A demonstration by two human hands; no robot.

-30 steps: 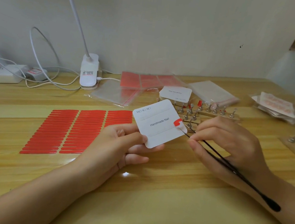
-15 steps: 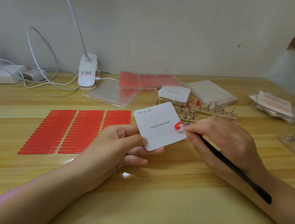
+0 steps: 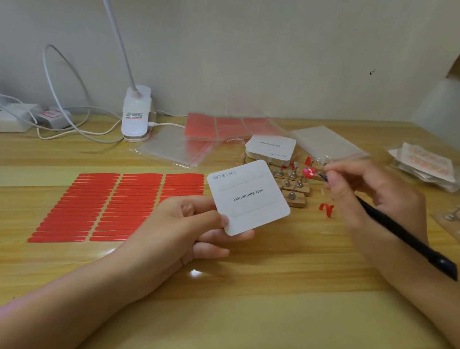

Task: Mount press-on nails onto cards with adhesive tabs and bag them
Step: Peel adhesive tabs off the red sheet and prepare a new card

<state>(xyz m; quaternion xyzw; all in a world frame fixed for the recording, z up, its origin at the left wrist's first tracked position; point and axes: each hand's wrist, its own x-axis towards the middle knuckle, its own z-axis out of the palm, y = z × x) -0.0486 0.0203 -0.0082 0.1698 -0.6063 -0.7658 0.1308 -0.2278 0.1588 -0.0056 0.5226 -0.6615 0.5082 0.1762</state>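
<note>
My left hand (image 3: pixel 180 225) pinches a white square card (image 3: pixel 249 197) printed "Handmade Nail" by its lower left corner, holding it above the table. My right hand (image 3: pixel 371 198) grips black tweezers (image 3: pixel 402 231) whose tip carries a small red piece (image 3: pixel 309 172), raised over the metal nail stands (image 3: pixel 292 179) on wooden bases. A curled red strip (image 3: pixel 326 208) lies on the table under the right hand. A sheet of red adhesive tabs (image 3: pixel 117 206) lies flat to the left.
A stack of blank cards (image 3: pixel 270 147) sits behind the stands. Clear zip bags (image 3: pixel 178 149), red-backed sheets (image 3: pixel 227 126) and bagged items (image 3: pixel 424 166) lie at the back and right. A white clip lamp (image 3: pixel 135 113), cables and a power strip (image 3: pixel 2 121) stand back left.
My right hand lifted the tweezers away from the card's right edge, up and to the right over the stands, taking the red piece along. A curled red strip now lies on the table.
</note>
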